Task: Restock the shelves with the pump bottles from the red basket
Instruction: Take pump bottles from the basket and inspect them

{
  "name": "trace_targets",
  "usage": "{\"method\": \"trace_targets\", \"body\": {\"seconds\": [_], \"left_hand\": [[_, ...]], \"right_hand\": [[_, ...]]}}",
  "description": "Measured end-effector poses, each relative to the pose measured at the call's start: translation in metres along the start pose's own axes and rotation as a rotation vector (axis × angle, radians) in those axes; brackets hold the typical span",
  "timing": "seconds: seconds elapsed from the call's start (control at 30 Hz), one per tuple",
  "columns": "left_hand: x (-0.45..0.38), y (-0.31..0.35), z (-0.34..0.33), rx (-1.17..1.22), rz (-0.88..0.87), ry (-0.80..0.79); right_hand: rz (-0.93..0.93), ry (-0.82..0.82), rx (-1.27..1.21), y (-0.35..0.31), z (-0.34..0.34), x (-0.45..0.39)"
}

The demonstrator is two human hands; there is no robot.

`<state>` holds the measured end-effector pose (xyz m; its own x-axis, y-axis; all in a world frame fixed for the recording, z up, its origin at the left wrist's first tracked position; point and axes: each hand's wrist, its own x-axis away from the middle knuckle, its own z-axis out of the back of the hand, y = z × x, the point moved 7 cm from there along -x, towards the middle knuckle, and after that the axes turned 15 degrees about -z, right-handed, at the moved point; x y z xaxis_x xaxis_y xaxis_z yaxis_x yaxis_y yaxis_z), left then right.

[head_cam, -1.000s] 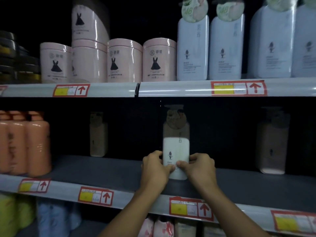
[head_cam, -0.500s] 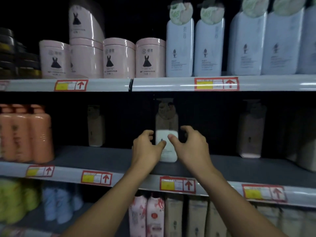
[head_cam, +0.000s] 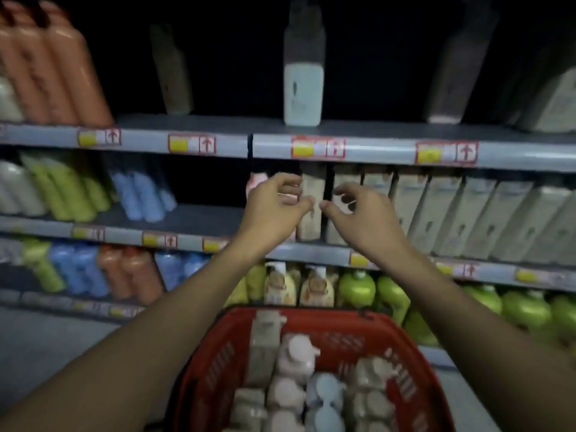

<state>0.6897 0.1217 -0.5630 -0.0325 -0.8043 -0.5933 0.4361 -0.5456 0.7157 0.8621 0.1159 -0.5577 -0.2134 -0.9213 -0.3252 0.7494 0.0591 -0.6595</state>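
Observation:
A white pump bottle (head_cam: 303, 92) stands upright near the front of the grey shelf (head_cam: 218, 124), alone between two dimmer bottles further back. Below it my left hand (head_cam: 274, 210) and my right hand (head_cam: 358, 213) hang in the air in front of the lower shelf, fingers loosely curled, holding nothing. The red basket (head_cam: 402, 332) sits at the bottom of the view beneath my forearms. It holds several pump bottles (head_cam: 293, 369) in beige, pink and pale blue.
Orange bottles (head_cam: 62, 67) fill the shelf's left end. The shelf below carries green and blue bottles (head_cam: 137, 191) on the left and a row of beige bottles (head_cam: 452, 213) on the right. Yellow and green bottles (head_cam: 358, 288) line the lowest shelf behind the basket.
Both hands have let go of the white pump bottle and drawn back and down. The view has tilted down, bringing the red basket into sight.

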Motion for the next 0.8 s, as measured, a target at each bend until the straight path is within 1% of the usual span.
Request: {"method": "trace_targets", "body": {"seconds": [0.07, 0.13, 0.2, 0.3, 0.37, 0.47, 0.53, 0.6, 0.7, 0.8], "left_hand": [[0.041, -0.019, -0.010, 0.008, 0.022, -0.035], [0.082, -0.047, -0.024, 0.039, 0.120, -0.092], [0.120, -0.077, -0.039, 0.050, 0.230, -0.183], [0.167, -0.114, -0.058, 0.034, 0.304, -0.343], [0.186, -0.129, -0.072, 0.047, 0.340, -0.416], [0.197, -0.135, -0.096, 0.023, 0.350, -0.557], [0.204, -0.135, -0.105, 0.002, 0.358, -0.646], [0.213, -0.139, -0.110, -0.021, 0.370, -0.714], [0.223, -0.144, -0.111, -0.031, 0.383, -0.742], [0.224, -0.148, -0.112, -0.018, 0.386, -0.725]], "right_hand": [[0.010, -0.099, 0.053, 0.028, -0.020, 0.028], [0.005, -0.226, 0.099, 0.057, -0.042, 0.053], [0.029, -0.329, 0.175, 0.087, -0.064, 0.076], [0.057, -0.483, 0.314, 0.132, -0.094, 0.107], [0.055, -0.572, 0.376, 0.162, -0.113, 0.119], [-0.020, -0.734, 0.469, 0.203, -0.145, 0.125], [-0.023, -0.839, 0.565, 0.220, -0.173, 0.138], [-0.014, -0.923, 0.565, 0.229, -0.200, 0.156], [0.008, -1.027, 0.505, 0.240, -0.227, 0.173], [0.083, -1.010, 0.492, 0.244, -0.236, 0.163]]}}
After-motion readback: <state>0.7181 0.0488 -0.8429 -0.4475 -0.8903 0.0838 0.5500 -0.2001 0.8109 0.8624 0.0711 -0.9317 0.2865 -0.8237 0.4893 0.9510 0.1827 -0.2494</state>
